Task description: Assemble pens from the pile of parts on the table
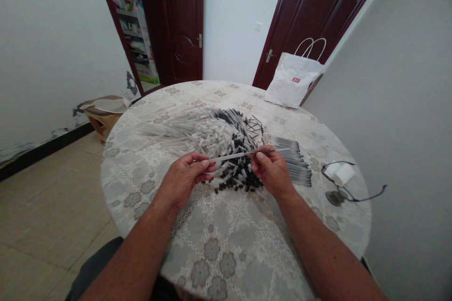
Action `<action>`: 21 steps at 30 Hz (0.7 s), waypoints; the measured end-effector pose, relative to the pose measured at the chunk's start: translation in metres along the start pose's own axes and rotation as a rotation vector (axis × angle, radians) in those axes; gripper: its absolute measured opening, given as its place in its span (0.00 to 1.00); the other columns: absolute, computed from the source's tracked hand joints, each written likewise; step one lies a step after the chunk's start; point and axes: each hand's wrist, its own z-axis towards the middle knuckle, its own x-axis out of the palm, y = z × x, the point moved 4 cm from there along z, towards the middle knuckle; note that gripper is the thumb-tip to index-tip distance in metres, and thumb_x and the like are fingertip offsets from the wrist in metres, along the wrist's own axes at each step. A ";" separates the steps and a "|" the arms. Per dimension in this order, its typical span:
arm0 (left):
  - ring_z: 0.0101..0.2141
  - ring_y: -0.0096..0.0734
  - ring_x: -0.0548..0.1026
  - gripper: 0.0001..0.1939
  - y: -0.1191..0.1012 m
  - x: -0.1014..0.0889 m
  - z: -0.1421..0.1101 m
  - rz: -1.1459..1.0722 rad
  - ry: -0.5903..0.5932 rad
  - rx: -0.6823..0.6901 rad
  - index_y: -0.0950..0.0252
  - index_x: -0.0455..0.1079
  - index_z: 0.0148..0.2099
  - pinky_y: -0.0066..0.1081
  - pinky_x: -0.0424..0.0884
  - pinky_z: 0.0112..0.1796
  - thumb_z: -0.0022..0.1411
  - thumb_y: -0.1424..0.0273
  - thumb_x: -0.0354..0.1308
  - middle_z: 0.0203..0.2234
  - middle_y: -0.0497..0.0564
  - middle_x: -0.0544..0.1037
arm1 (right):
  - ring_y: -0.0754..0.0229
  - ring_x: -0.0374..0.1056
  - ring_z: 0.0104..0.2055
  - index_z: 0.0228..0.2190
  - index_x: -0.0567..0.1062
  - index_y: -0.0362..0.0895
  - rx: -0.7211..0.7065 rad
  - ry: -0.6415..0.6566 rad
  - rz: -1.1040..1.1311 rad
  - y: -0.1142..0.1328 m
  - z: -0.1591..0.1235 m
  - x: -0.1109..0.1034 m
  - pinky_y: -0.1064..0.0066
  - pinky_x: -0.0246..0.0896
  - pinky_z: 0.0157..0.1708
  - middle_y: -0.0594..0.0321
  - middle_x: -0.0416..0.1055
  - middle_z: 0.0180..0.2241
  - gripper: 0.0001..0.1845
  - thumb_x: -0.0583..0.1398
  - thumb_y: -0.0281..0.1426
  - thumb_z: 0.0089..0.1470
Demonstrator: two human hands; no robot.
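Note:
A translucent white pen barrel (231, 156) is pinched between the thumb and fingers of my left hand (190, 169). My right hand (271, 169) pinches a thin dark pen refill (265, 151), held in line with the barrel, its left end at the barrel's right end. Whether it is inside cannot be made out. Below and between my hands lie many small black plugs (243, 174). Behind them spreads a heap of white barrels (190, 127), with dark thin refills (256, 125) at its right. Just right of my right hand, dark-tipped pens (296, 160) lie side by side in a row.
The round table (197, 244) wears a floral cloth. Glasses (367, 197), a white roll (342, 173) and a small round dark object (335, 197) lie at the right. A white paper bag (293, 80) stands at the back right edge. A stool (102, 113) stands left.

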 end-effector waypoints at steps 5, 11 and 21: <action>0.39 0.41 0.84 0.13 -0.001 0.000 -0.001 0.017 0.002 -0.010 0.67 0.73 0.40 0.31 0.80 0.36 0.55 0.69 0.71 0.39 0.60 0.85 | 0.68 0.60 0.19 0.39 0.76 0.47 0.014 0.070 -0.110 -0.007 -0.001 0.001 0.78 0.51 0.15 0.69 0.72 0.22 0.11 0.66 0.40 0.58; 0.37 0.39 0.84 0.13 -0.001 0.001 -0.002 0.035 0.025 -0.011 0.67 0.73 0.40 0.31 0.80 0.35 0.55 0.69 0.71 0.37 0.59 0.85 | 0.68 0.59 0.18 0.39 0.77 0.46 0.089 0.107 -0.136 -0.012 -0.004 0.001 0.78 0.50 0.16 0.70 0.71 0.21 0.15 0.70 0.39 0.52; 0.36 0.38 0.84 0.13 -0.002 0.000 -0.003 0.027 0.039 -0.005 0.67 0.73 0.40 0.32 0.79 0.35 0.55 0.67 0.71 0.37 0.59 0.85 | 0.70 0.62 0.18 0.40 0.75 0.47 0.009 -0.180 0.127 0.006 0.000 -0.004 0.79 0.52 0.14 0.68 0.72 0.28 0.18 0.63 0.49 0.58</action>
